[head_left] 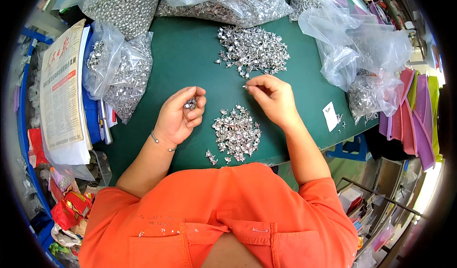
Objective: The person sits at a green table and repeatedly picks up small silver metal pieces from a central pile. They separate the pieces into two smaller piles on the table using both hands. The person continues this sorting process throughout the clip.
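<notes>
My left hand (178, 116) is turned palm up with its fingers curled round a few small silvery metal pieces (190, 104). Between thumb and forefinger of my right hand (273, 99) is one tiny metal piece (246, 86), pinched just below the far pile. That far pile (252, 49) of small shiny metal pieces lies on the green tabletop (190, 54). A nearer pile (236, 134) of similar pronged pieces spreads between my forearms, close to the table's front edge. The exact shape of the pieces in my hands is too small to tell.
Clear plastic bags of metal pieces stand along the back, with a bag of round beads (121, 6) at the far left. A newspaper (62, 87) lies at left, beside pens (104, 120). A white card (329, 116) and pink bins (404, 111) are at right.
</notes>
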The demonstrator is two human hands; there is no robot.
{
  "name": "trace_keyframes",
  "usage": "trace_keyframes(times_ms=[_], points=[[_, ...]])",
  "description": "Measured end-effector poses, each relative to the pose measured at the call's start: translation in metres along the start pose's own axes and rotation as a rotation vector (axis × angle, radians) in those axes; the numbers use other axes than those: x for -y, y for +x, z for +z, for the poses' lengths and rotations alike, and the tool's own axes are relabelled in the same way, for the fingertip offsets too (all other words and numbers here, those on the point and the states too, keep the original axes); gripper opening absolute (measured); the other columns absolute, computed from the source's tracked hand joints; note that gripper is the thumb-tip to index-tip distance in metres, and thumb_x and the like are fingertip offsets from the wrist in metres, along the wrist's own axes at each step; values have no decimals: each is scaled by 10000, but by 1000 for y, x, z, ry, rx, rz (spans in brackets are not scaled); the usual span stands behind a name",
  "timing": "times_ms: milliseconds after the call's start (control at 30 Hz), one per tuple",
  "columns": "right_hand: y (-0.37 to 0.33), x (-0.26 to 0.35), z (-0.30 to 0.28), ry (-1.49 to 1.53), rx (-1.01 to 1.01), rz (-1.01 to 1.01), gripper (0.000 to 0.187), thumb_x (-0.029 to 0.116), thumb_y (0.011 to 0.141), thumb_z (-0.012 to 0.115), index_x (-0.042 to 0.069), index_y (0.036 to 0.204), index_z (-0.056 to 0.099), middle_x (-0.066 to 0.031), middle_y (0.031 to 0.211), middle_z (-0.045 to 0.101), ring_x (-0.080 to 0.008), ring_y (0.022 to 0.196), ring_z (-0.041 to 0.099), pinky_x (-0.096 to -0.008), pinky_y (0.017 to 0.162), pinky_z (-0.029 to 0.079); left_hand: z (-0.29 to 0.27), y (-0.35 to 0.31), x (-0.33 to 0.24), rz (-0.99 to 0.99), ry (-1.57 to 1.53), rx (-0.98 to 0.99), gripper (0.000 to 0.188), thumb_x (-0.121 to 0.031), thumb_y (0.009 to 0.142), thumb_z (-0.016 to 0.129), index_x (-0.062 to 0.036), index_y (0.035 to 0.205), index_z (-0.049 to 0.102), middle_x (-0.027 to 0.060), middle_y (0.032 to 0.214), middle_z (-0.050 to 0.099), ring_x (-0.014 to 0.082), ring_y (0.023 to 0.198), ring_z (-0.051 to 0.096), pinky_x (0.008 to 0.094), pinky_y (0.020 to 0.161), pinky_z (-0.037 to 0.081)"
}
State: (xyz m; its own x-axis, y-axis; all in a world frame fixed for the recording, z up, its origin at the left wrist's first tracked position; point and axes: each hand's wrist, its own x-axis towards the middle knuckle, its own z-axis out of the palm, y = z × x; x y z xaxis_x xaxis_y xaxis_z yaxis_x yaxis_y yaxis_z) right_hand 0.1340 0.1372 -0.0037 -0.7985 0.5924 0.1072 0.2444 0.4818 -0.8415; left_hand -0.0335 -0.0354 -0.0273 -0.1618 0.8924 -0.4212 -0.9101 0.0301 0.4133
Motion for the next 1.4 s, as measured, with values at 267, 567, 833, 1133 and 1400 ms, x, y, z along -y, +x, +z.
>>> trace_keyframes(times_ms=[267, 567, 833, 1133, 1400], points=[[-13, 6, -11, 528, 66, 179, 101, -3, 817, 598, -18, 916, 612, -36, 838, 625, -93, 767, 589, -216, 687, 483, -1, -1, 1, -4, 1, 3, 219, -205, 933, 418, -29, 953, 547, 35, 748, 527, 53, 502, 383, 180, 393, 287], [-5, 27, -24, 219, 500, -29, 71, 33, 764, 633, 38, 835, 631, -57, 846, 598, -174, 754, 571, -285, 648, 449, -1, -2, 0, -3, -1, -10, 218, -207, 932, 419, -31, 958, 545, 35, 752, 518, 52, 501, 376, 179, 394, 284], [16, -2, 1, -275, 89, -315, 237, -93, 730, 512, 5, 927, 600, -135, 937, 561, -306, 880, 536, -355, 788, 437, 1, 0, 0, -9, 0, 3, 210, -198, 931, 416, -30, 957, 539, 35, 754, 507, 53, 501, 364, 177, 396, 281], [8, 2, 7, -328, 119, -313, 146, 27, 723, 654, 12, 864, 618, -101, 828, 571, -280, 774, 564, -359, 682, 463, 0, -1, 0, -11, -8, -4, 217, -199, 932, 415, -23, 953, 542, 41, 757, 518, 56, 504, 370, 180, 396, 286], [-2, 1, 2, 209, 146, 235, 129, 74, 830, 609, -17, 918, 634, -55, 805, 646, -103, 697, 597, -230, 589, 473, -1, -1, 0, -10, -20, 22, 201, -180, 923, 431, -20, 941, 552, 37, 763, 538, 55, 506, 381, 185, 417, 295]])
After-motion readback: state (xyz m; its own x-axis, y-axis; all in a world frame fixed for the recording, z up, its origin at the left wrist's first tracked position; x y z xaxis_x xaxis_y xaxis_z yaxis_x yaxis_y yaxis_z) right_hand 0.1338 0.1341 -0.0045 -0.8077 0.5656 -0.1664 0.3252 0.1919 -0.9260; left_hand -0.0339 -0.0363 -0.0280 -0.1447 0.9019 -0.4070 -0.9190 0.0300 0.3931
